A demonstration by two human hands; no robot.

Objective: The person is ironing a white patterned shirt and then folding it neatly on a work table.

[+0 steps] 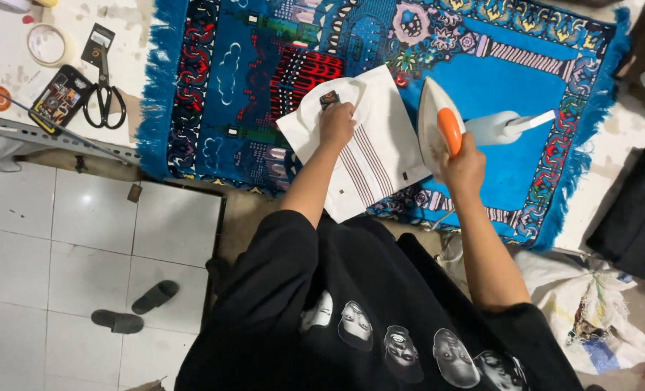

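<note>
Head view: left hand (336, 122) lies flat, fingers spread, pressing the collar end of a white striped shirt (380, 156) spread on a blue patterned rug (511, 94) over the desk (18, 80). Right hand (461, 165), grip closed round the orange handle, holds the white iron (432, 124) tipped on its edge, touching the shirt's right border. Shirt lies just left of the iron, its long axis running from the collar down toward the person; the right hand is nearer the bare cloth; scissors (105, 90) sit well apart at far left.
</note>
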